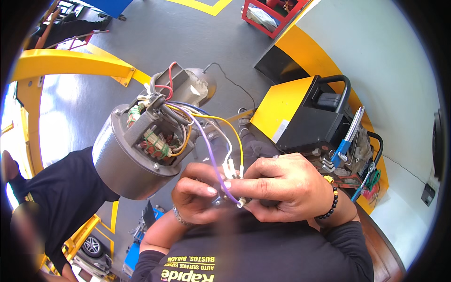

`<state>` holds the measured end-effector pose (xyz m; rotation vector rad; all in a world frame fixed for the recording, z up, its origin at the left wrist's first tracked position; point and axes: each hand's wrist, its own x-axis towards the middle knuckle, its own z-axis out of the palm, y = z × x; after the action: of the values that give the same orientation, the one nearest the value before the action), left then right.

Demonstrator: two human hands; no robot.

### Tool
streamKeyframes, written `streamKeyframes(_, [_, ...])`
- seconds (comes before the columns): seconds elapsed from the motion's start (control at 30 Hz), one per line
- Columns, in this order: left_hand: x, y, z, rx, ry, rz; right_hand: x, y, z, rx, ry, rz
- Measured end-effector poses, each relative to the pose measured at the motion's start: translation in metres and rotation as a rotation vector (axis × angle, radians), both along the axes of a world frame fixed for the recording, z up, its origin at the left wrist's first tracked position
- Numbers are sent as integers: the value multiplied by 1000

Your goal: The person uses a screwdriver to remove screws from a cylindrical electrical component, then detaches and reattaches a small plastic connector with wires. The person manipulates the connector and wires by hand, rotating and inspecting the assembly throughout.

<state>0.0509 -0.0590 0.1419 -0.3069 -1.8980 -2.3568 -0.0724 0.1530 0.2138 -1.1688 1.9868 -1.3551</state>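
My left hand and my right hand are close together in front of my chest, fingers curled and pinching. Between them is a small part that the fingers mostly hide, with white-sleeved wire terminals at its top. A yellow wire, a white wire and a purple wire run down to it. The purple wire's bare-looking end lies by my right fingertips. These wires come from a grey electric motor, whose uncovered end shows bound windings and more loose leads.
A yellow-and-black machine stands at right, with a blue-held set of hex keys beside it. Yellow metal posts rise at left, near a person in a dark shirt. A red cart stands at the back.
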Motion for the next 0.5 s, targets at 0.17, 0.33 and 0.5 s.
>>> streamKeyframes(0.17, [-13, 12, -5, 196, 18, 2, -1, 1, -9, -58, -106, -59])
streamKeyframes(0.33, [-27, 19, -5, 307, 50, -4, -5, 2, -11, -96, -144, -98])
streamKeyframes(0.5, [-21, 9, -4, 105, -41, -49, -5, 3, -21, -196, -167, -101])
